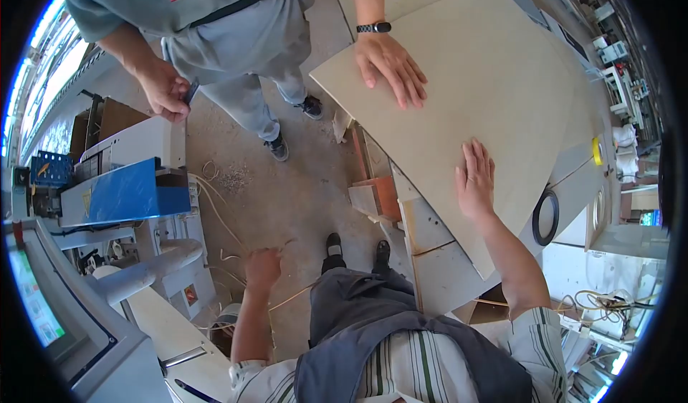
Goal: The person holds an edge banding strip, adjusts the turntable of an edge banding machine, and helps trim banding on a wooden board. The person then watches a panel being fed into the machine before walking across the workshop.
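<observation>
A large pale board (459, 66) lies flat on a work surface at the right. My right hand (475, 181) rests on the board, palm down, with its fingers stretched out and nothing in it. My left hand (263, 268) hangs over the floor at the left of my body, its fingers curled in; whether it holds anything is too small to tell. Across the board, a co-worker's hand (390, 66) with a dark wristwatch (374, 27) lies flat on the board's far left part. The co-worker's other hand (166, 91) holds a small dark object (191, 91).
A machine with a blue panel (129, 191) stands at the left, above a screen (36, 295). Yellow tape (596, 150) and a black ring (545, 217) sit at the right. Cables (215, 202) trail across the floor (287, 202). The co-worker stands at the upper left.
</observation>
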`<state>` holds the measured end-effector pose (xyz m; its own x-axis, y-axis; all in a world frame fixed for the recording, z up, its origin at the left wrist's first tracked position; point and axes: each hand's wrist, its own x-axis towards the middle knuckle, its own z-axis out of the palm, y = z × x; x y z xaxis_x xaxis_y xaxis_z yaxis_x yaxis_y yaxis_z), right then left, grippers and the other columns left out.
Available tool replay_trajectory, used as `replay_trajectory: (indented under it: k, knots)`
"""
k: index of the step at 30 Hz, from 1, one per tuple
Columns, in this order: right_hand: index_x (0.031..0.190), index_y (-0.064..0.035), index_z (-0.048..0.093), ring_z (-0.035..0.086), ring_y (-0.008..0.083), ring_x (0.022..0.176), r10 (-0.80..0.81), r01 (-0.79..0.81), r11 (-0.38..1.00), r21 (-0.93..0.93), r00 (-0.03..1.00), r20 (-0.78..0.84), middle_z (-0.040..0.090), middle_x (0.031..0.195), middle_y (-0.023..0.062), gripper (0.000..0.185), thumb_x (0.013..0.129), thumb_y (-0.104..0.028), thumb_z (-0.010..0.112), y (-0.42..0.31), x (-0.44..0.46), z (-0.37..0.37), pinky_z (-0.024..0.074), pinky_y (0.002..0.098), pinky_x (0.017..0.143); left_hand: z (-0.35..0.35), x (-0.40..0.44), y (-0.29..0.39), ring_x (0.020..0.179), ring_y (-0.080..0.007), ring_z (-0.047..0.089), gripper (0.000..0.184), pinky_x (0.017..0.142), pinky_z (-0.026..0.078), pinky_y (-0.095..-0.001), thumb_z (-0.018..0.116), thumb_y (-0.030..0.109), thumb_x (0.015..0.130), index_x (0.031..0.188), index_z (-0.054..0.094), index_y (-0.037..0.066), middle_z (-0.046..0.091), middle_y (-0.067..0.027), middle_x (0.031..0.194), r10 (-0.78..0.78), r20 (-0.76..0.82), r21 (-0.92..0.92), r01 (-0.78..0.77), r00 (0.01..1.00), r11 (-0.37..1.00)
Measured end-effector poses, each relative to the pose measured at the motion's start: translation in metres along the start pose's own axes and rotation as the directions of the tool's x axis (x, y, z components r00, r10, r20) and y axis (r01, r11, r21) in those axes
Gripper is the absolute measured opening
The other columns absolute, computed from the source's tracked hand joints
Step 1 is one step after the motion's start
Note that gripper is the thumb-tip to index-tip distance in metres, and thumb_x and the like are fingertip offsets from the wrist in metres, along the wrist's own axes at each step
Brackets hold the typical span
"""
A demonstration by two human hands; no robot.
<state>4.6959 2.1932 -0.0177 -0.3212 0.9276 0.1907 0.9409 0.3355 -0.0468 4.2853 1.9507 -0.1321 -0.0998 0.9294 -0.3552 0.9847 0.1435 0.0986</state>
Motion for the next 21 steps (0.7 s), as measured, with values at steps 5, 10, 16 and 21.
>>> replay_trajectory:
  k: [5, 10, 16, 21]
  knots:
    - [0.138, -0.0054, 0.038, 0.034, 0.0349, 0.133, -0.051, 0.05, 0.998, -0.028, 0.998, -0.034, 0.037, 0.145, 0.0166, 0.052, 0.089, -0.014, 0.055, 0.009, -0.003, 0.01, 0.0286, 0.0465, 0.107, -0.049, 0.037, 0.047, 0.061, -0.0299, 0.055, 0.012, 0.06, 0.046, -0.0398, 0.072, 0.015, 0.071, 0.074, 0.063, 0.006, 0.059, -0.009, 0.072, -0.242, -0.3, -0.511, 0.058, 0.923, 0.857]
    - [0.135, -0.0035, 0.042, 0.038, 0.0361, 0.13, -0.096, 0.099, 0.995, 0.022, 0.989, -0.11, 0.041, 0.141, 0.0177, 0.05, 0.087, -0.013, 0.055, 0.015, 0.0, 0.018, 0.0312, 0.0456, 0.106, -0.094, 0.109, 0.092, 0.059, -0.0205, 0.05, 0.009, 0.057, 0.042, -0.0316, 0.065, 0.007, 0.077, 0.083, 0.058, 0.005, 0.057, -0.0065, 0.07, -0.171, -0.278, -0.902, -0.195, 0.945, 0.385]
    - [0.122, -0.0035, 0.051, 0.047, 0.0348, 0.119, 0.006, 0.025, 0.99, 0.135, 0.974, -0.227, 0.048, 0.132, 0.0157, 0.043, 0.082, -0.013, 0.061, 0.006, -0.005, 0.014, 0.0398, 0.0423, 0.099, -0.093, 0.107, 0.152, 0.059, -0.014, 0.052, 0.01, 0.058, 0.042, -0.0249, 0.051, -0.004, 0.082, 0.085, 0.058, 0.002, 0.058, -0.0038, 0.067, 0.004, -0.315, -0.937, -0.311, 0.949, 0.158]
    - [0.119, -0.0047, 0.055, 0.049, 0.0302, 0.119, 0.112, -0.038, 0.952, 0.303, 0.966, -0.233, 0.052, 0.129, 0.0111, 0.04, 0.08, -0.009, 0.063, 0.025, -0.025, 0.008, 0.0431, 0.0372, 0.097, -0.055, 0.055, 0.178, 0.068, -0.0139, 0.055, 0.012, 0.064, 0.044, -0.0243, 0.05, -0.003, 0.082, 0.088, 0.059, 0.003, 0.06, -0.0057, 0.075, 0.086, -0.032, -0.98, -0.048, 0.996, 0.193]
